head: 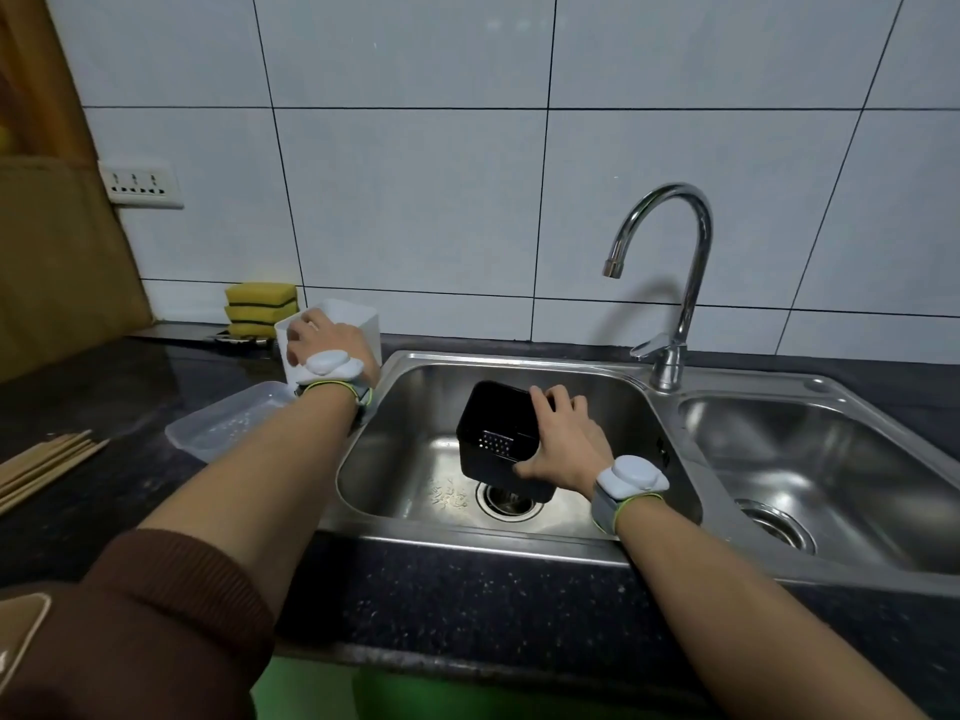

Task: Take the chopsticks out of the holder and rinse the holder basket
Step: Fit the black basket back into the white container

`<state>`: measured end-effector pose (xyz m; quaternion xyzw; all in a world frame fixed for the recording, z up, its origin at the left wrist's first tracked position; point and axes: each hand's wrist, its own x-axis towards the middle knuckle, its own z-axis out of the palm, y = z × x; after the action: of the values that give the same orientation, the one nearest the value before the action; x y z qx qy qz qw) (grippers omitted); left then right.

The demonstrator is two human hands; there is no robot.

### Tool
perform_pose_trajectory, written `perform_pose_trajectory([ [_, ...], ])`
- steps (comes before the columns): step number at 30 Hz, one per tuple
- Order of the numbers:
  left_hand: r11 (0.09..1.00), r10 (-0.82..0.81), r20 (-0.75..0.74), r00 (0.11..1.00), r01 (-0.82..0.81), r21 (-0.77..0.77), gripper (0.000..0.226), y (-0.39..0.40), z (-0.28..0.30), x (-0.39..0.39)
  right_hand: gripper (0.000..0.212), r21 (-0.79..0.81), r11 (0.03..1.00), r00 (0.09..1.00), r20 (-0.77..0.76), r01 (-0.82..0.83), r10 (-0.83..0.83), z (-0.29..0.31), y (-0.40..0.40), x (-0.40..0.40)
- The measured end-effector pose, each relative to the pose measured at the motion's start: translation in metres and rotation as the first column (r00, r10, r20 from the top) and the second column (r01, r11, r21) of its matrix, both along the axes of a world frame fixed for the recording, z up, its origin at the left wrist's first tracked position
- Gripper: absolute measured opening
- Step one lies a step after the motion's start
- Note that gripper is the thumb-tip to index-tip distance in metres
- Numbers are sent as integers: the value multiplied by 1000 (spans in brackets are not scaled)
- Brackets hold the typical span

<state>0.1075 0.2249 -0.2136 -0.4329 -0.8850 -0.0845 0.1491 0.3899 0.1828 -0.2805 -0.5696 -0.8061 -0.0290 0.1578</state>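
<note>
My right hand [563,444] grips the black holder basket [493,431], tilted over the drain of the left sink basin [597,402]; its perforated bottom faces me. My left hand [319,343] rests on the rim of the white outer holder [358,317], which stands upright on the counter at the sink's left edge. Wooden chopsticks [44,465] lie in a bundle on the dark counter at the far left. No water runs from the faucet [670,272].
A clear plastic tray [223,426] lies on the counter below the white holder. Yellow sponges [260,306] are stacked at the wall behind it. A second sink basin [831,459] is on the right. A wall socket [140,184] is at upper left.
</note>
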Motion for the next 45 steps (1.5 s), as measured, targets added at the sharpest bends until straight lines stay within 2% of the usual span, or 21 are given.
perform_pose_trajectory([
  [5, 997, -21, 147, 989, 10, 79, 35, 8, -9, -8, 105, -11, 1000, 1000, -15, 17, -17, -1, 0, 1],
  [11, 972, -184, 56, 981, 173, 161, 28, -4, -4, -7, 104, -4, 999, 995, -93, 42, -42, 0, 2, 1],
  [15, 915, -336, 51, 940, 314, 253, 23, -20, 9, 18, 99, -3, 996, 978, -188, 92, -91, 3, 4, 5],
  [17, 857, -438, 87, 895, 386, 341, 20, -25, 10, 28, 95, -3, 991, 959, -250, 135, -131, 6, 4, 8],
  [18, 817, -492, 151, 857, 395, 420, 23, -27, 7, 33, 96, -9, 987, 946, -285, 160, -156, 7, 5, 10],
  [20, 729, -598, 344, 724, 313, 609, 47, -29, 1, 45, 103, -21, 977, 916, -343, 213, -208, 8, 6, 15],
  [21, 705, -620, 395, 677, 260, 660, 55, -29, -4, 48, 107, -27, 971, 903, -363, 236, -230, 9, 6, 17],
  [22, 701, -623, 409, 667, 243, 671, 55, -32, -8, 52, 110, -26, 965, 889, -384, 261, -250, 10, 7, 19],
  [23, 725, -600, 392, 698, 267, 635, 48, -31, -13, 55, 112, -23, 959, 873, -408, 283, -267, 10, 7, 22],
  [25, 776, -561, 255, 788, 394, 492, 22, -31, -24, 58, 114, -14, 951, 835, -475, 309, -279, 12, 8, 26],
  [26, 789, -555, 180, 812, 444, 425, 16, -30, -31, 59, 115, -12, 950, 813, -515, 311, -272, 13, 9, 27],
  [28, 804, -551, 134, 824, 480, 352, 15, -29, -41, 62, 115, -8, 956, 763, -600, 294, -240, 14, 11, 28],
  [34, 819, -557, 170, 813, 503, 275, 15, -30, -58, 76, 112, 35, 980, 635, -766, 196, -100, 15, 14, 28],
  [37, 786, -613, 186, 768, 569, 241, 15, -29, -62, 80, 95, 57, 991, 591, -806, 123, -27, 17, 14, 31],
  [40, 733, -677, 163, 717, 640, 230, 19, -29, -64, 85, 78, 74, 997, 604, -796, 39, 35, 20, 14, 33],
  [45, 681, -729, 134, 672, 689, 250, 24, -31, -66, 92, 84, 58, 997, 666, -742, -49, 76, 20, 12, 35],
])
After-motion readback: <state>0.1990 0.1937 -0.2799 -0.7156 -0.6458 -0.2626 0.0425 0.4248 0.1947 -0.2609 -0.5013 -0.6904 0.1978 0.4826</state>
